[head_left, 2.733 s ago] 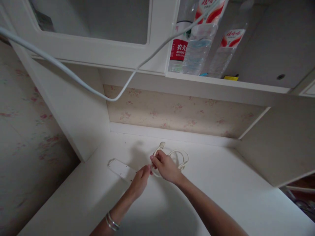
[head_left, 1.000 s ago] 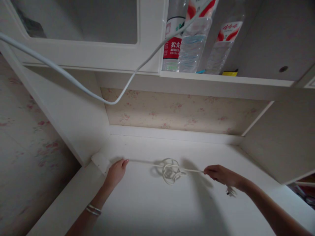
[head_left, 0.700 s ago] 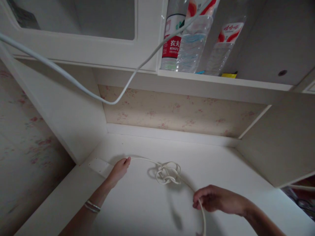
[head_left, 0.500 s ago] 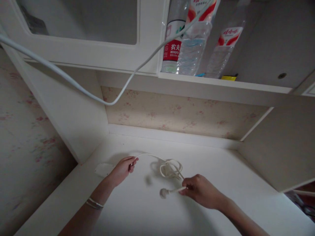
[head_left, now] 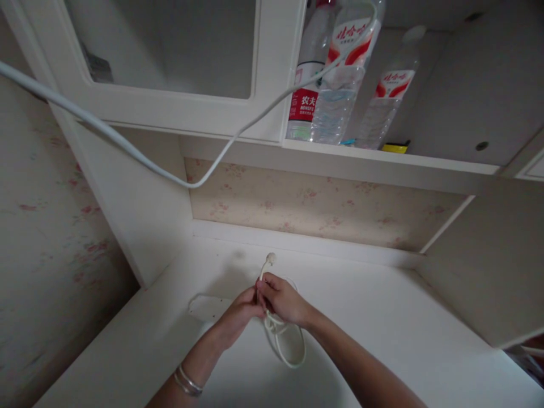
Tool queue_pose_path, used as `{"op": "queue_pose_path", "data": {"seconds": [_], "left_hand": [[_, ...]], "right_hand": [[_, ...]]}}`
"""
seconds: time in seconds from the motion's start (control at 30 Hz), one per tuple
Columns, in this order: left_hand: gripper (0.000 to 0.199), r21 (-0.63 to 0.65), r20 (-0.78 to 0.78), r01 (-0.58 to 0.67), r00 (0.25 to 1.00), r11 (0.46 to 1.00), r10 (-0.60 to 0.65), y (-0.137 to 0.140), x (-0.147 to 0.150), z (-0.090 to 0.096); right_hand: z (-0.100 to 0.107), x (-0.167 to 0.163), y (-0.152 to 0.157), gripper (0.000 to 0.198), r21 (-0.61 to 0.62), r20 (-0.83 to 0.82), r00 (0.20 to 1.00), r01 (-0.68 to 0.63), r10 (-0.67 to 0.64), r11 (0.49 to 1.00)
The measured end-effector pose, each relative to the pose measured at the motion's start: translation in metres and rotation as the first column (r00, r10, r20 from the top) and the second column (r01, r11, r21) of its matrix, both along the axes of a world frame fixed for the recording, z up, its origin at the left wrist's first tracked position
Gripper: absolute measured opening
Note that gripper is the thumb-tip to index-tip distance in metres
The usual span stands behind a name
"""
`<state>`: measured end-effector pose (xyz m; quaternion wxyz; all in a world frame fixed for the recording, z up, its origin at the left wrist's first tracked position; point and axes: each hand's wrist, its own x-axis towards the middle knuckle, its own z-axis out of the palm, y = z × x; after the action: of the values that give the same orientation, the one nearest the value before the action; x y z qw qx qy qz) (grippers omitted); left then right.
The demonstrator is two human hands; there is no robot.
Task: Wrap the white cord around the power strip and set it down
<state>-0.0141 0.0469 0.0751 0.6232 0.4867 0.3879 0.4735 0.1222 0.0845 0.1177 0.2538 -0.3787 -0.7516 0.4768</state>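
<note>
My left hand and my right hand meet above the white desktop, fingers closed around a white power cord. The plug sticks up beyond my fingers on a short end of cord. Loops of the cord hang below my right hand, a bit tangled near the fingers. A white power strip lies face down or flat on the desktop left of my left wrist; which side is up I cannot tell. My fingers hide part of the cord.
A white cable hangs across the view in front of the cabinet. Plastic bottles stand on the open shelf above, beside a small yellow item. White side panels flank the desktop.
My hands, apart before, have come together. The right hand moved left with the cord, and the plug now points up and away. The cord's loops now hang under my hands.
</note>
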Motion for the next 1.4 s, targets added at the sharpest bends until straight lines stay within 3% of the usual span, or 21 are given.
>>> {"op": "queue_pose_path", "data": {"seconds": [0.1, 0.23, 0.4, 0.6, 0.77, 0.93, 1.13, 1.23, 1.4], "left_hand": [[0.028, 0.052, -0.136, -0.050, 0.989, 0.997, 0.057, -0.002, 0.006, -0.008], [0.022, 0.219, -0.346, -0.209, 0.897, 0.953, 0.276, 0.000, 0.006, -0.020], [0.034, 0.319, -0.501, -0.275, 0.764, 0.907, 0.408, 0.001, 0.001, -0.025], [0.037, 0.262, -0.432, -0.327, 0.802, 0.908, 0.413, 0.004, 0.000, -0.027], [0.039, 0.269, -0.419, -0.386, 0.777, 0.882, 0.469, 0.008, -0.004, -0.027], [0.033, 0.276, -0.433, -0.398, 0.761, 0.875, 0.483, 0.012, -0.005, -0.024], [0.028, 0.368, -0.537, -0.348, 0.677, 0.862, 0.503, 0.014, -0.006, -0.022], [0.029, 0.378, -0.557, -0.290, 0.687, 0.879, 0.466, 0.016, -0.009, -0.026], [0.031, 0.309, -0.542, -0.304, 0.722, 0.901, 0.430, 0.016, -0.013, -0.030]], "right_hand": [[-0.003, -0.006, 0.013, 0.032, 0.147, 0.143, 0.988, 0.031, -0.052, 0.989], [-0.008, 0.003, 0.018, 0.026, 0.230, 0.174, 0.978, 0.076, -0.118, 0.970], [-0.021, 0.017, 0.001, 0.030, 0.315, 0.137, 0.990, -0.068, 0.026, 0.946], [-0.040, 0.018, -0.018, 0.033, 0.291, 0.154, 0.988, -0.016, -0.030, 0.957], [-0.053, 0.011, -0.031, 0.027, 0.321, 0.250, 0.954, 0.076, -0.162, 0.944], [-0.061, 0.004, -0.033, 0.045, 0.378, 0.334, 0.900, 0.145, -0.281, 0.914], [-0.054, -0.001, -0.025, 0.039, 0.426, 0.388, 0.867, 0.133, -0.313, 0.895], [-0.048, -0.004, -0.023, 0.029, 0.442, 0.427, 0.837, 0.137, -0.343, 0.886], [-0.043, -0.003, -0.020, 0.033, 0.450, 0.420, 0.839, 0.140, -0.348, 0.882]]}}
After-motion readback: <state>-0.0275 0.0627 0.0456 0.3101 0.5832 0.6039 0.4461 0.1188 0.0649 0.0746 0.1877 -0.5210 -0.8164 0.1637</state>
